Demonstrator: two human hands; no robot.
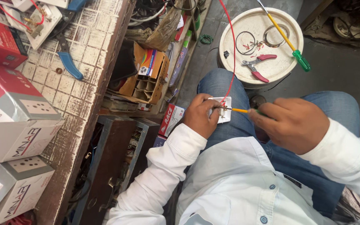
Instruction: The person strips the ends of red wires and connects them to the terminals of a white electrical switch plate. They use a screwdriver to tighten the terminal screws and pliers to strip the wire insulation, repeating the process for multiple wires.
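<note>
My left hand grips a small white electrical socket plate over my left knee. A red wire runs up from the plate past the white bucket. My right hand holds a screwdriver with a yellow shaft, its tip set against the plate. Both sleeves are white and I am seated in blue jeans.
A white upturned bucket bears red-handled pliers, wire rings and a yellow and green screwdriver. The tiled worktop on the left holds boxed sockets, blue-handled pliers and a wired plate. Open cardboard boxes and drawers sit below.
</note>
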